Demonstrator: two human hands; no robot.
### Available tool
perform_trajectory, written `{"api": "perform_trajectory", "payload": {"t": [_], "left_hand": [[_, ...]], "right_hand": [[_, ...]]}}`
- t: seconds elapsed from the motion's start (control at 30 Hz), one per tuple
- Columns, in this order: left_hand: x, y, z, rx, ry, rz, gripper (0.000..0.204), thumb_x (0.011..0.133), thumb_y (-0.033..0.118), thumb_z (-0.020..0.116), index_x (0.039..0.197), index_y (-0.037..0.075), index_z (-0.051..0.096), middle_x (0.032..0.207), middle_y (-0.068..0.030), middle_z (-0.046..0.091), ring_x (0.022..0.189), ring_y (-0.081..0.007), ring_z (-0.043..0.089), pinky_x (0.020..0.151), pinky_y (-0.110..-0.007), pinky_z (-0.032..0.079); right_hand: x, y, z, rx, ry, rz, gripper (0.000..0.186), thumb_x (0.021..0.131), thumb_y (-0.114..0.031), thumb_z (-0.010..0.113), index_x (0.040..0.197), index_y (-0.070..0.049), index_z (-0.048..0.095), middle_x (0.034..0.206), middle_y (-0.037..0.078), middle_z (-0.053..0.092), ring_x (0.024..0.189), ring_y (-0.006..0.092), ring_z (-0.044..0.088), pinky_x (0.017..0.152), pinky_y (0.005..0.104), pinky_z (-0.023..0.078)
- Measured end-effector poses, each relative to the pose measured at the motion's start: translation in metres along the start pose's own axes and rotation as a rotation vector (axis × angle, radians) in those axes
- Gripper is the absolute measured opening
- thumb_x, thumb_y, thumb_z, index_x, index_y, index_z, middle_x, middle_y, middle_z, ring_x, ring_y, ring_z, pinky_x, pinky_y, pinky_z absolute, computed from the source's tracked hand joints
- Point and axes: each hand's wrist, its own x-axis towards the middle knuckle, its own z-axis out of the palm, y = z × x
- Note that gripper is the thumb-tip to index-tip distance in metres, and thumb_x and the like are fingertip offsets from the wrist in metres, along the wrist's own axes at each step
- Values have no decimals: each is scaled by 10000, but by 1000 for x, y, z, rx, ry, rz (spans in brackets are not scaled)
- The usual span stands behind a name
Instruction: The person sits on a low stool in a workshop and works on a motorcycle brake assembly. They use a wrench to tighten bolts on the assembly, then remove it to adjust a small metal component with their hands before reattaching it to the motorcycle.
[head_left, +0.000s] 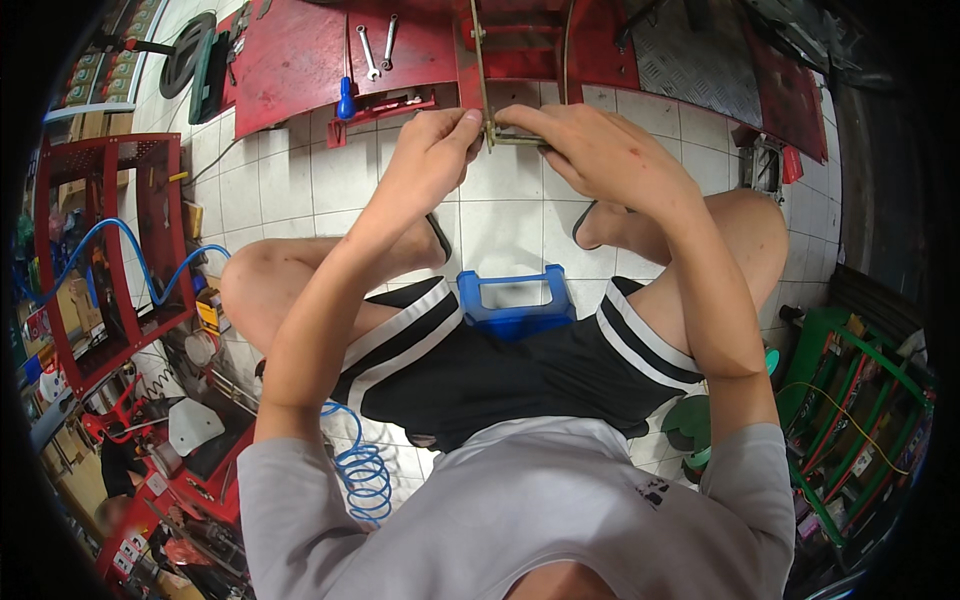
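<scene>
I pinch the metal bar (480, 70) with my left hand (436, 146), the rod (520, 141) with my right hand (618, 152); they meet, fastening seems unfinished (wrenches (368, 54) wait).

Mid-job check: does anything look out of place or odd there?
Yes, mildly: the blue-handled screwdriver beside two wrenches appears to overhang the front edge of the red platform, so it might get knocked off. Also, the right hand has a small red mark on its back; I can't tell whether it's a scratch.

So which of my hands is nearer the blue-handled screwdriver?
Left. Your left hand is to the right of the blue-handled screwdriver; your right hand is farther right.
</scene>
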Motion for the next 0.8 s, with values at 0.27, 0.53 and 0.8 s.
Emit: {"api": "perform_trajectory", "payload": {"t": [0.27,0.53,0.8], "left_hand": [[-3,1,3,-24,-8,9,258,1019,220,468,877,22,553,664,15,457,483,-65,383,439,-249,290],[-2,-3,3,-34,-11,7,243,1031,244,464,908,48,539,674,35,424,507,-54,360,447,-228,269],[-7,8,5,-112,-79,-11,317,1031,313,465,817,79,484,667,46,399,499,-57,322,452,-236,245]], "right_hand": [[2,4,3,19,-10,-6,528,842,5,561,1349,-115,477,1082,133,649,987,338,613,877,444,489],[3,2,3,34,11,-15,496,846,-10,547,1324,-129,499,1028,138,652,950,343,625,837,451,503],[1,9,12,12,158,-92,479,861,-50,519,1322,-182,518,893,137,658,860,338,647,756,456,526]]}}
